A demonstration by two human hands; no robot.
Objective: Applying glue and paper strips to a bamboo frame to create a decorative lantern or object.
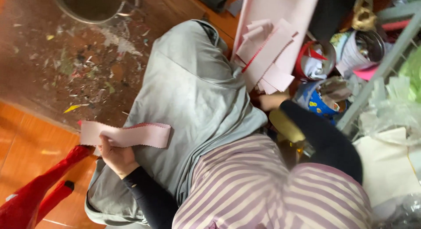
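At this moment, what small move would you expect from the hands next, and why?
Probably the right hand takes another strip from the stack of pink strips. It is reaching low beside that stack, apparently holding nothing, though its grip is partly hidden. The left hand already holds one pink strip flat over the grey cloth on the lap.

We see a brown wooden floor (52, 124) under us. It is dirty, with little scraps of paper (83, 67) all over it, and one yellow bit (71, 108). A round dark pot (92, 5) sits at the top. Red plastic (35, 194) lies at the bottom corner. Round tins (315, 60) full of bits stand close together at the other side.
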